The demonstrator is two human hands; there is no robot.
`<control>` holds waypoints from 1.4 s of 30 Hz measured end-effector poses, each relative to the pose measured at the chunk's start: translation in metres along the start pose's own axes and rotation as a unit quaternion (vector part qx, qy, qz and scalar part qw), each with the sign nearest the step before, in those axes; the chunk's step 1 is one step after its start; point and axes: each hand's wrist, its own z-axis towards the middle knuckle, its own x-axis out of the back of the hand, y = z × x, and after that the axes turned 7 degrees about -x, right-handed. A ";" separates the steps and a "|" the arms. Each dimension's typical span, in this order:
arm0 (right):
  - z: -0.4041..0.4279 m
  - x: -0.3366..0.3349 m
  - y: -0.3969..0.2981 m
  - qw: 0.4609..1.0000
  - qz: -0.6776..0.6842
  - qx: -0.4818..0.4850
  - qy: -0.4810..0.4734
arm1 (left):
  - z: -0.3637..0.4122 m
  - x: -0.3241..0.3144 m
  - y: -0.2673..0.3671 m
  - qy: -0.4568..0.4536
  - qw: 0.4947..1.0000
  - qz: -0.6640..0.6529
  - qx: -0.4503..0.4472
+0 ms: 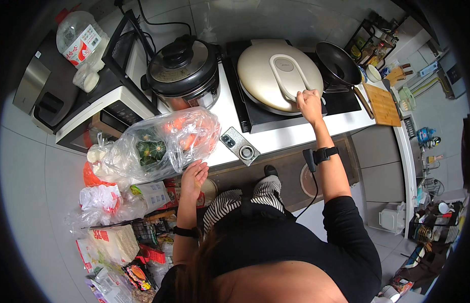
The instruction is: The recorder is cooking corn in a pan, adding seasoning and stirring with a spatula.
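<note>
My right hand [310,103] grips the front of the loop handle [276,70] on the pale gold lid [254,72] of a round Midea electric griddle. The lid looks lowered, and the griddle sits on top of a black cooktop [347,103]. Lower left, my left hand [194,180] is empty with its fingers apart, close to the near edge of a clear plastic bag [121,159]. Through the plastic I see dark green squash [151,149] and orange-red produce [187,130]. Between bag and cooktop a phone [240,147] with a ring on its back lies on the white counter [273,135].
An electric pressure cooker [182,72] stands left of the griddle, beside a microwave oven [110,117]. To the right are a black frying pan [335,62], a wooden cutting board [383,104] and a knife block [397,75]. Packaged goods [113,242] crowd the lower left.
</note>
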 end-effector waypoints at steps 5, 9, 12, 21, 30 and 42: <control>0.000 0.000 0.001 1.000 -0.001 -0.003 -0.002 | 0.000 -0.001 0.000 0.003 1.000 0.002 0.001; 0.000 0.001 0.000 1.000 -0.006 -0.009 -0.009 | 0.000 -0.001 0.000 0.003 1.000 0.002 0.003; 0.000 0.000 0.000 1.000 -0.004 -0.007 -0.004 | 0.000 -0.001 0.000 0.002 1.000 0.001 0.000; 0.000 -0.001 0.001 1.000 -0.005 -0.010 0.000 | -0.001 -0.003 0.002 0.005 1.000 0.004 0.004; 0.000 0.001 0.000 1.000 -0.001 -0.008 -0.005 | 0.000 -0.004 0.003 0.009 1.000 -0.002 0.003; 0.000 0.001 -0.003 1.000 -0.006 -0.016 -0.001 | 0.001 -0.001 0.006 0.003 1.000 -0.006 0.011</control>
